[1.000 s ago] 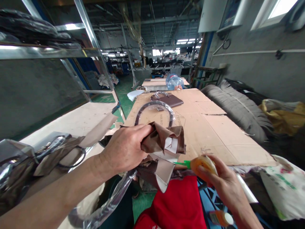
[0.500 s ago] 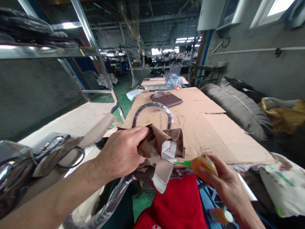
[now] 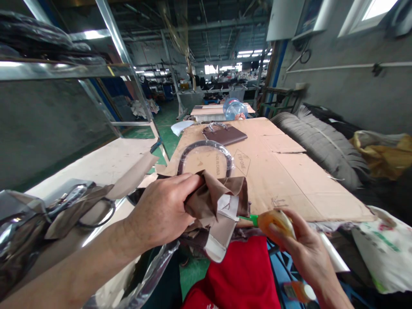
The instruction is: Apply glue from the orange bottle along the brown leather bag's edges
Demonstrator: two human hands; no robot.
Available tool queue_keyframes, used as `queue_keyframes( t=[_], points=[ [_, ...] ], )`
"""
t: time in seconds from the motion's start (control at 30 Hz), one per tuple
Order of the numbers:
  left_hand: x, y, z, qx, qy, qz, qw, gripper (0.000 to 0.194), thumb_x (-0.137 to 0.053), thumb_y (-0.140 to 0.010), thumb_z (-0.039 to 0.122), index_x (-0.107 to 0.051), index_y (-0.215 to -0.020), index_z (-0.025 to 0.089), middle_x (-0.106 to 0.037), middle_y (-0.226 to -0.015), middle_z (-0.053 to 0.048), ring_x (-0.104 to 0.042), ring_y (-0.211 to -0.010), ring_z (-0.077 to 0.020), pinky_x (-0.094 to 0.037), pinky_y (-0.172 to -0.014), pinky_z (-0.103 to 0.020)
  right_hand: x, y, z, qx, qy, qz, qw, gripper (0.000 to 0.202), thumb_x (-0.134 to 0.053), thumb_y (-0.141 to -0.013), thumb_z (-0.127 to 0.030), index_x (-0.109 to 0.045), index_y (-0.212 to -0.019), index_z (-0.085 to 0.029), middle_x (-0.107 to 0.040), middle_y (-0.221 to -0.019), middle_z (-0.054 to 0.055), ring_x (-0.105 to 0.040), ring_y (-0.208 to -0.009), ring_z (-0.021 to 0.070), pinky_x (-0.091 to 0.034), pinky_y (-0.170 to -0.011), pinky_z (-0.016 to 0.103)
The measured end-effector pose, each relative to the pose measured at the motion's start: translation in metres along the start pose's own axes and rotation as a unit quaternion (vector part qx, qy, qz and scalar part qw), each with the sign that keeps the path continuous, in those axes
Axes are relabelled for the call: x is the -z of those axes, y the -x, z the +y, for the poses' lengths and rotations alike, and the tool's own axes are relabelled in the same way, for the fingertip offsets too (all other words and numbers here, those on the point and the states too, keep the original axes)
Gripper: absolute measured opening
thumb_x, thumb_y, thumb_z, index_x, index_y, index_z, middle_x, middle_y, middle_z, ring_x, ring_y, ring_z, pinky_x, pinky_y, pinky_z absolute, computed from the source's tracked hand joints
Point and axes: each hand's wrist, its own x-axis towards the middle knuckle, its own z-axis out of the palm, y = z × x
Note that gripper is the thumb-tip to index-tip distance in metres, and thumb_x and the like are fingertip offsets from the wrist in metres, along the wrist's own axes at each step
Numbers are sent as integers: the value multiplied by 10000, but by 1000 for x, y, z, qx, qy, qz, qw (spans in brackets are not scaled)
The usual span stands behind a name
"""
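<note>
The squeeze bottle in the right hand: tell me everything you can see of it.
The squeeze bottle is small, soft-looking translucent plastic with orange-yellow contents and a green nozzle. It lies nearly level in the right hand, fingers wrapped over its body. The nozzle tip points left, at or against the folded brown bag piece gripped by the left hand.

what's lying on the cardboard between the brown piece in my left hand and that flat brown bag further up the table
In the head view, a dark curved handle in clear plastic wrap lies on the cardboard, between the folded brown piece and the flat brown bag.
</note>
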Motion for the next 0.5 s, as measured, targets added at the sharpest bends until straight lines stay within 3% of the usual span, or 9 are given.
queue_keyframes(
  t=[0.07,0.2,0.33,0.5],
  points=[
    [0,1,0,-2,2,1,1000,208,-625,-708,54,-539,-796,222,-680,-802,-9,-615,-673,-160,-398,-563,-266,0,0,-2,8,15,14,1000,605,-740,-786,-710,-704,-1169,-243,-754,-881,22,-634,-680,197,-531,-536,254],
    [0,2,0,-3,5,6,1000,223,-601,-694,30,-529,-782,222,-677,-791,-11,-622,-675,-163,-404,-570,-269,0,4,-9,-11,-22,-15,1000,584,-764,-783,-672,-711,-1162,-230,-721,-805,6,-611,-613,179,-511,-486,240],
    [0,2,0,1,13,2,1000,203,-608,-716,52,-545,-809,221,-686,-814,-15,-632,-693,-168,-416,-575,-268,0,9,-11,-35,-58,21,997,608,-797,-772,-646,-693,-1211,-238,-695,-779,-10,-577,-571,158,-487,-443,218],
    [1,4,1,-1,14,6,1000,187,-605,-737,68,-524,-792,227,-681,-800,-10,-607,-651,-159,-392,-551,-271,-2,16,-6,32,-29,-34,998,500,-768,-816,-630,-731,-1122,-236,-740,-820,14,-658,-694,202,-516,-493,225]
  ],
)
